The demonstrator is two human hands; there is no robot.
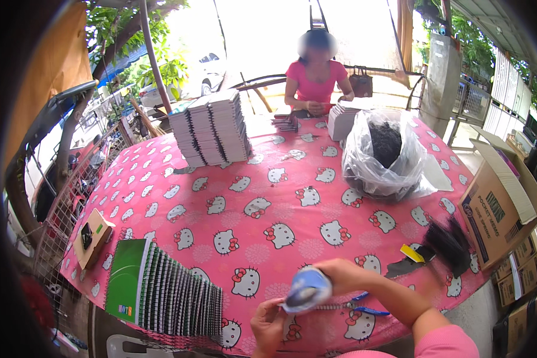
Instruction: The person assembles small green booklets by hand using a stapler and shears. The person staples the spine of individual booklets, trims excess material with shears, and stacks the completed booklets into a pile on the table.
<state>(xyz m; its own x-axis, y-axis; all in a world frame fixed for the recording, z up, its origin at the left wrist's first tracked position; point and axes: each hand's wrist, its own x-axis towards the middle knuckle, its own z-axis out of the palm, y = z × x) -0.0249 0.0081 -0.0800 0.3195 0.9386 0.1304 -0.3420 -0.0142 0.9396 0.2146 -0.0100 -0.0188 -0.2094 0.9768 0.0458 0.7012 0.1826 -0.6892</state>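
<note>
A bent blue-and-white thing [307,290], which looks like a small notebook, is held between my hands above the table's near edge; its shape is partly blurred. My left hand [269,322] pinches its lower left edge between thumb and fingers. From the upper right, my right hand [343,276] grips it, with the fingertips partly hidden. A thin wire spiral [333,306] shows just below, near a blue-handled tool [373,311] lying under my right forearm. Left of my hands stands a long leaning row of spiral notebooks [176,295] with a green front cover.
Tall notebook stacks [212,128] stand at the far left. A clear plastic bag [385,155] of black coils is far right, with loose black coils [447,244] and a yellow-handled tool [412,253] nearer. Open cardboard box [498,206] at right. Across the table sits a person [316,80].
</note>
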